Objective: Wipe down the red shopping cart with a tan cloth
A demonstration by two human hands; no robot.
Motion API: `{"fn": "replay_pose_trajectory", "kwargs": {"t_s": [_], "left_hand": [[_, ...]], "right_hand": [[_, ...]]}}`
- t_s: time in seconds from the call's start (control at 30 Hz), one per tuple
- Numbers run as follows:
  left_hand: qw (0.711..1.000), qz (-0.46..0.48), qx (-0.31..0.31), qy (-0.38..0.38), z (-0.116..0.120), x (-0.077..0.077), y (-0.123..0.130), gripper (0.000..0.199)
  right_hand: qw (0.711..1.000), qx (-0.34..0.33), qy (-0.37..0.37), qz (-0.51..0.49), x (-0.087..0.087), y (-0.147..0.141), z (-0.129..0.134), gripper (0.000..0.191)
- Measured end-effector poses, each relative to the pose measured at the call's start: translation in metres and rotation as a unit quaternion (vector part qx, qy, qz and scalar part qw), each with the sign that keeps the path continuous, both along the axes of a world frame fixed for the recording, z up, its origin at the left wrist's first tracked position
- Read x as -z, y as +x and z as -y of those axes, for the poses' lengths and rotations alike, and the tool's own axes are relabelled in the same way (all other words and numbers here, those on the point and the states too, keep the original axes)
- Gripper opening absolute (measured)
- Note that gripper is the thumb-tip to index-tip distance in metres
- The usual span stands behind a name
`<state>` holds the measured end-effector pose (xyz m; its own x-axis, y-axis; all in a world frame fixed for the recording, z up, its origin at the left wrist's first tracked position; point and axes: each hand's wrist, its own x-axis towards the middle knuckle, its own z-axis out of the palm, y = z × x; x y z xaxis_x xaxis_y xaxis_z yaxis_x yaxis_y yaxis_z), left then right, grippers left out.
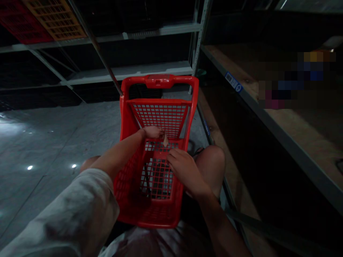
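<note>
A red plastic shopping basket [158, 214] with lattice walls stands between my knees, its handle end [158, 81] away from me. My left hand [154, 132] reaches inside, near the sloping far panel [166, 112], with fingers closed on a small beige piece of cloth [165, 140] that hangs below them. Over the basket's right wall lies my right hand [184, 167], its fingers bent inward and together around the edge. Part of that grip is hidden by the back of the hand.
A metal rack [160, 30] with a red crate [23, 21] and a yellow crate [56, 18] stands beyond the basket. On the right runs a wooden shelf [294, 135] with a blue label [233, 81]. A thin metal pole [99, 50] slants behind the basket. Grey floor [53, 142] lies left.
</note>
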<state>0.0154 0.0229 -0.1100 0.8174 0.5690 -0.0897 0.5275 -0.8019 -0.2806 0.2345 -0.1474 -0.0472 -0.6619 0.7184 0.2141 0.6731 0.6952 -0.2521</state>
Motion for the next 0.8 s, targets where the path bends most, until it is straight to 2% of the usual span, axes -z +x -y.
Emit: {"fn": "replay_pose_trajectory", "kwargs": {"t_s": [0.07, 0.13, 0.2, 0.23, 0.27, 0.33, 0.5, 0.57, 0.63, 0.73, 0.8], "left_hand": [[0.999, -0.009, 0.037, -0.007, -0.013, -0.029, 0.002, 0.013], [0.998, 0.009, 0.062, 0.027, -0.029, -0.062, 0.000, 0.025], [0.992, 0.068, 0.043, 0.092, -0.039, -0.088, -0.007, 0.036], [0.988, 0.101, 0.020, 0.118, -0.041, -0.096, -0.011, 0.040], [0.983, 0.127, -0.002, 0.130, -0.040, -0.099, -0.017, 0.042], [0.983, 0.131, -0.044, 0.124, -0.033, -0.095, -0.026, 0.042], [0.992, 0.038, -0.101, 0.066, -0.013, -0.055, -0.032, 0.033], [0.991, 0.003, -0.127, 0.050, -0.014, -0.050, -0.031, 0.035], [0.990, -0.048, -0.133, 0.022, -0.019, -0.059, -0.035, 0.034], [0.989, -0.095, -0.112, 0.005, -0.026, -0.089, -0.054, 0.027], [0.991, -0.079, -0.104, 0.031, -0.026, -0.109, -0.070, 0.025]], "right_hand": [[1.000, 0.001, 0.000, 0.001, 0.000, 0.000, 0.001, 0.011], [1.000, -0.002, -0.003, -0.001, -0.001, 0.001, 0.002, 0.011], [1.000, -0.007, -0.003, -0.006, -0.001, 0.002, 0.003, 0.010], [1.000, -0.009, -0.001, -0.010, -0.001, 0.002, 0.003, 0.010], [1.000, -0.009, 0.000, -0.013, -0.001, 0.003, 0.003, 0.011], [1.000, -0.010, 0.001, -0.017, 0.000, 0.003, 0.004, 0.012], [1.000, -0.009, -0.001, -0.018, 0.002, 0.002, 0.001, 0.013], [1.000, -0.008, 0.002, -0.017, 0.003, 0.002, -0.001, 0.014], [1.000, -0.007, 0.003, -0.017, 0.004, 0.001, -0.002, 0.014], [1.000, -0.007, 0.001, -0.015, 0.006, 0.002, -0.002, 0.013], [1.000, -0.007, 0.005, -0.013, 0.006, 0.002, -0.001, 0.012]]}}
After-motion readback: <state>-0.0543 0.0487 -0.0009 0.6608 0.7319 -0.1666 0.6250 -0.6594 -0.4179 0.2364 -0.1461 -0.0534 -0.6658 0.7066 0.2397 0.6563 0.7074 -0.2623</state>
